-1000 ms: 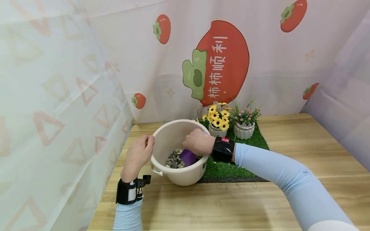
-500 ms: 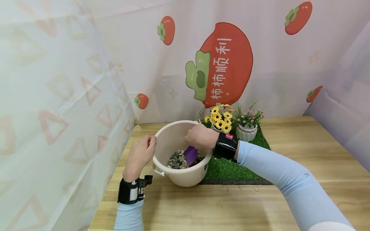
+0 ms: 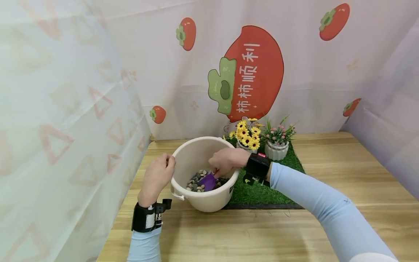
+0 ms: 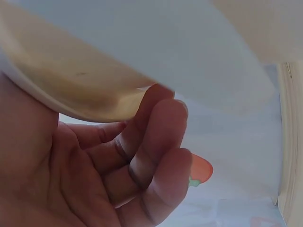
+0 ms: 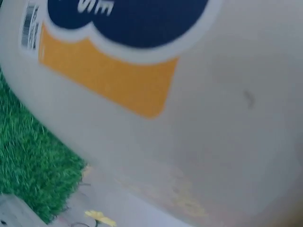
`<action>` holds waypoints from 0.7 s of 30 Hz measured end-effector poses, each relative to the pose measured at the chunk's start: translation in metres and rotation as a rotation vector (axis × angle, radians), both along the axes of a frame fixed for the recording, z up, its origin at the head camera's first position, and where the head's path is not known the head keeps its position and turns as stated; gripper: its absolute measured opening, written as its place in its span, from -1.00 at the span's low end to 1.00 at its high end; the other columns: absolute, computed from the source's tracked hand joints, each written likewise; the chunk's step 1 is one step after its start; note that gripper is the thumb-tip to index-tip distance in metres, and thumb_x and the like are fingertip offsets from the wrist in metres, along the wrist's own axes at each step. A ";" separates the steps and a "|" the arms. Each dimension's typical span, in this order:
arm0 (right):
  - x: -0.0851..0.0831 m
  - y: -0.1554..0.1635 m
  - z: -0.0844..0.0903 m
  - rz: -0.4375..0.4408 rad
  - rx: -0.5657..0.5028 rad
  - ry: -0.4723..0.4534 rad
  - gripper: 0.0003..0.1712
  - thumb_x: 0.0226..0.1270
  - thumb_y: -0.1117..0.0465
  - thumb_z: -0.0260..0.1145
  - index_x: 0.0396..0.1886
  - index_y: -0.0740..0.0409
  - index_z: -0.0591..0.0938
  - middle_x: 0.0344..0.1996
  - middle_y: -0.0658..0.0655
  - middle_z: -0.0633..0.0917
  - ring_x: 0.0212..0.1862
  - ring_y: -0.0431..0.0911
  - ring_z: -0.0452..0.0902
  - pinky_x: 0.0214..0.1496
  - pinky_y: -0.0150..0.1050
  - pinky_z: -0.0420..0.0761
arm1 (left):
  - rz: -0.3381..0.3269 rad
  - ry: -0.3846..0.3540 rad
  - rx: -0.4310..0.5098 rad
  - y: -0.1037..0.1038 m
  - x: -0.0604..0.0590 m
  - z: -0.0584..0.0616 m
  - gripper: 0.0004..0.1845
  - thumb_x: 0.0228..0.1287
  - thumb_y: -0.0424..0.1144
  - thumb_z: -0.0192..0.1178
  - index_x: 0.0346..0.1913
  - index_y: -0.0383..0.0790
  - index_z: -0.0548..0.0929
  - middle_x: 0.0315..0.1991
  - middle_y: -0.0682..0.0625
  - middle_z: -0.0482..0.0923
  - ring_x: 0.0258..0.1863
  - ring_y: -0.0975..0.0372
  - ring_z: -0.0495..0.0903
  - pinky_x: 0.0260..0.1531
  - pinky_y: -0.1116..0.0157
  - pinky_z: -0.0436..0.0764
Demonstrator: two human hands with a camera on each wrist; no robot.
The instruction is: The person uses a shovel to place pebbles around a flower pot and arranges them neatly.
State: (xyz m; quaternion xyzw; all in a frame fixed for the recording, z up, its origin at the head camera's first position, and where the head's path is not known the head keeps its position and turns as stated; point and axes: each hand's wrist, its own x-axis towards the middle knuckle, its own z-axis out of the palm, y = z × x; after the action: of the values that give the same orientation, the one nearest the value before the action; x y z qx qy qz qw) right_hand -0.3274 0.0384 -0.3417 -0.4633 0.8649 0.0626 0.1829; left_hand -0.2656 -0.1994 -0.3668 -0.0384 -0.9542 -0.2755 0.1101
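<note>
A cream bucket point(image 3: 207, 202) stands on the table with grey and tan pebbles point(image 3: 195, 181) in its bottom. My left hand point(image 3: 157, 177) grips its left rim; the left wrist view shows curled fingers point(image 4: 165, 125) at the rim's edge. My right hand point(image 3: 227, 160) reaches over the right rim and holds a small purple scoop point(image 3: 208, 182), whose blade lies low among the pebbles. Most of the scoop's handle is hidden by that hand. Only the bucket's outer wall point(image 5: 213, 142), with a blue and orange label point(image 5: 118, 85), fills the right wrist view; the hand is out of it.
Right of the bucket lies a green turf mat point(image 3: 262, 194). On it stand a pot of yellow flowers point(image 3: 247, 134) and a white pot of pink flowers point(image 3: 276, 150). A printed curtain point(image 3: 183, 80) hangs behind the wooden table point(image 3: 229, 236).
My right hand has turned at the wrist, and the scoop's blade has tipped from steep to flatter, moving slightly left and toward me in the pebbles. My left hand stays on the rim.
</note>
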 end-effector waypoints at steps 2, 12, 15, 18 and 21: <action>0.001 -0.002 -0.002 -0.003 -0.029 -0.011 -0.51 0.36 0.09 0.32 -0.75 -0.07 0.37 -0.73 -0.10 0.20 -0.61 -0.22 0.04 -0.45 -0.32 0.08 | 0.005 -0.008 -0.006 -0.001 0.001 0.000 -0.58 0.53 -0.08 -0.19 -0.03 -0.28 0.61 -0.26 -0.16 0.67 -0.31 0.06 0.65 -0.41 0.22 0.51; 0.010 0.000 -0.008 -0.034 -0.183 0.033 -0.48 0.27 0.23 0.34 -0.75 -0.09 0.25 -0.70 -0.09 0.10 -0.59 -0.22 -0.02 -0.44 -0.31 0.04 | -0.032 -0.052 -0.027 0.001 0.003 0.003 -0.58 0.56 -0.11 -0.24 0.00 -0.37 0.53 -0.31 -0.18 0.61 -0.30 0.03 0.65 -0.41 0.20 0.53; 0.009 0.000 -0.008 -0.022 -0.201 0.042 -0.59 0.25 0.18 0.39 -0.73 -0.06 0.43 -0.72 -0.13 0.23 -0.60 -0.24 0.08 -0.45 -0.34 0.10 | -0.047 -0.048 -0.055 0.000 0.003 0.004 -0.57 0.57 -0.13 -0.23 0.06 -0.42 0.51 -0.28 -0.22 0.63 -0.27 -0.01 0.66 -0.37 0.14 0.56; 0.008 0.001 -0.008 -0.026 -0.213 0.065 -0.77 0.22 0.15 0.43 -0.62 -0.02 0.64 -0.69 -0.14 0.43 -0.58 -0.24 0.24 -0.43 -0.34 0.19 | -0.064 -0.043 -0.068 0.001 0.002 0.005 -0.56 0.58 -0.14 -0.23 0.09 -0.44 0.50 -0.26 -0.23 0.63 -0.25 -0.03 0.66 -0.34 0.11 0.57; 0.007 0.002 -0.008 -0.030 -0.210 0.089 -0.88 0.21 0.11 0.45 -0.49 -0.03 0.74 -0.60 -0.14 0.59 -0.52 -0.23 0.38 -0.37 -0.34 0.29 | -0.066 -0.039 -0.066 0.002 0.002 0.005 -0.57 0.58 -0.15 -0.23 0.07 -0.44 0.50 -0.29 -0.23 0.63 -0.28 -0.02 0.66 -0.38 0.13 0.56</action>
State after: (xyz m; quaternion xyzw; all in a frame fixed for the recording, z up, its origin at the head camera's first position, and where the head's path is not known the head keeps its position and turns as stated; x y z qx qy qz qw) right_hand -0.3201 0.0400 -0.3493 -0.4639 0.8806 -0.0107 0.0956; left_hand -0.2639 -0.1973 -0.3615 -0.0682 -0.9630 -0.2481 0.0807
